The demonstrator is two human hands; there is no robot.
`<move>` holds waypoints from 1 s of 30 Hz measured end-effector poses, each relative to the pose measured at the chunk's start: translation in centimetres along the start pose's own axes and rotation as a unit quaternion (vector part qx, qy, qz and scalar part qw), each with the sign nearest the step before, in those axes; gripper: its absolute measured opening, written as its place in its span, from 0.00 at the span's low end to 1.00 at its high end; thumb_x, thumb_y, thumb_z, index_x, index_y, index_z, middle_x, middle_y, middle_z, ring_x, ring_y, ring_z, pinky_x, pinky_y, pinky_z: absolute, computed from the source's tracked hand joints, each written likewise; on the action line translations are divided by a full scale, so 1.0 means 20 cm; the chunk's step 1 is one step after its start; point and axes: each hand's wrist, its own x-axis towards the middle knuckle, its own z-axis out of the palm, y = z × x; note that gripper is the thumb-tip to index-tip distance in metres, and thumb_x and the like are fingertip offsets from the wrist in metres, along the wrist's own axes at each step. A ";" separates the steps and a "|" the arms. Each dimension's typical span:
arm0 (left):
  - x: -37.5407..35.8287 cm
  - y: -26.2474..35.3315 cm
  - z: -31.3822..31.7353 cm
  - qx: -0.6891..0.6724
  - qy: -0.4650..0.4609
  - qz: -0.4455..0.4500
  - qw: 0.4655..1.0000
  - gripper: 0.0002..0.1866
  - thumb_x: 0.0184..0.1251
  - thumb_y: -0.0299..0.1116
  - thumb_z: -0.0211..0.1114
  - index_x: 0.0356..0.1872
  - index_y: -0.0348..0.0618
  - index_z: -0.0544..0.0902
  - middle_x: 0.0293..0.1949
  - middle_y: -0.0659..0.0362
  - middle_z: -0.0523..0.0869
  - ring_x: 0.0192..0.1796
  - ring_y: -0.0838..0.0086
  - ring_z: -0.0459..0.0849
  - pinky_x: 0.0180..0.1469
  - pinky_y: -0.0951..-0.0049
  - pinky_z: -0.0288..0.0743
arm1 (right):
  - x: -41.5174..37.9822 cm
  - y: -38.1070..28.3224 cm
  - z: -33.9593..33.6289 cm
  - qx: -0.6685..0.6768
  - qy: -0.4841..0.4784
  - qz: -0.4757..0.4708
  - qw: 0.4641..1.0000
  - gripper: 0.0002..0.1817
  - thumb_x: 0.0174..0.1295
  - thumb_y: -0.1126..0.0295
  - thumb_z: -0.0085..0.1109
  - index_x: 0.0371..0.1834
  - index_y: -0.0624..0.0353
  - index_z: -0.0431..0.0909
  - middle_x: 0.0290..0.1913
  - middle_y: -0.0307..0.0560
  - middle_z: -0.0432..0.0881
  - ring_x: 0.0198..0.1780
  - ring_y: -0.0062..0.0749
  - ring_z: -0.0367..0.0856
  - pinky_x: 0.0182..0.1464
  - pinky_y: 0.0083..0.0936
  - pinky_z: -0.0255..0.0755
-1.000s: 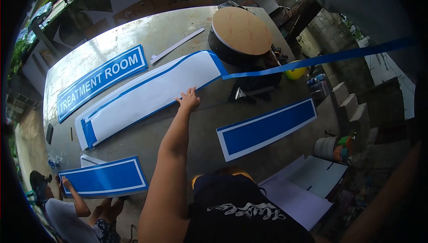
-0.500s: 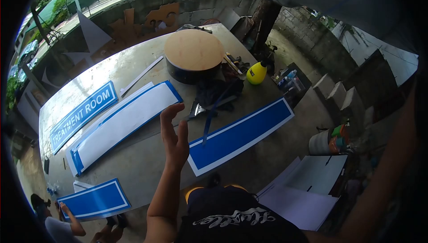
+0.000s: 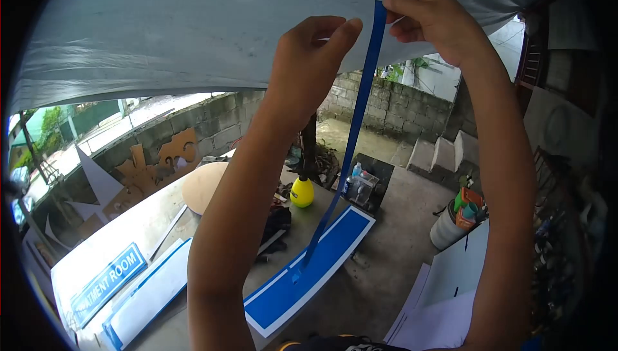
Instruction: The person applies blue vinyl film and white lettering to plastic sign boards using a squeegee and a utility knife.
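Raised high in front of me, my right hand (image 3: 428,19) pinches the top end of a long narrow blue strip (image 3: 362,103). The strip hangs down, and its lower end overlaps a blue panel with a white border (image 3: 335,251) on the table. Just left of the strip's top is my left hand (image 3: 309,61), fingers curled and the thumb tip close to the fingertips. Whether anything small sits in that pinch I cannot tell. The left forearm covers part of the table.
On the table (image 3: 71,264) lie a "TREATMENT ROOM" sign (image 3: 109,283), a white-covered panel (image 3: 148,299), a round wooden-topped object (image 3: 201,187) and a yellow spray bottle (image 3: 301,193). A grey tarp (image 3: 193,29) hangs overhead. Concrete steps (image 3: 444,157) and a bucket (image 3: 445,230) stand at right.
Both hands have come up high in view, the right one now showing with the strip's end. The left hand's fingers have drawn together. My view has tilted upward.
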 end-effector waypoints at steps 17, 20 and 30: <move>-0.01 -0.10 0.61 -0.321 -0.193 -0.093 0.922 0.15 0.82 0.46 0.65 0.47 0.45 0.88 0.44 0.62 0.89 0.51 0.76 0.82 0.61 0.68 0.69 | -0.45 0.10 -0.37 0.078 -0.003 0.085 0.993 0.22 0.74 0.56 0.69 0.59 0.62 0.84 0.52 0.50 0.88 0.47 0.29 0.89 0.54 0.27 0.85; -0.04 -0.10 0.70 -0.387 -0.216 -0.128 0.887 0.15 0.83 0.46 0.65 0.47 0.45 0.86 0.46 0.62 0.88 0.51 0.74 0.83 0.61 0.68 0.73 | -0.55 0.24 -0.52 0.223 -0.062 0.032 0.972 0.25 0.76 0.57 0.68 0.70 0.60 0.79 0.61 0.50 0.84 0.53 0.30 0.88 0.59 0.29 0.83; -0.13 -0.26 1.20 -0.484 -0.315 -0.160 0.800 0.15 0.84 0.47 0.64 0.53 0.46 0.80 0.44 0.65 0.82 0.50 0.73 0.81 0.60 0.68 0.74 | -0.64 0.70 -0.82 0.162 -0.175 -0.100 0.966 0.22 0.78 0.64 0.66 0.71 0.58 0.79 0.61 0.45 0.85 0.58 0.27 0.86 0.61 0.31 0.82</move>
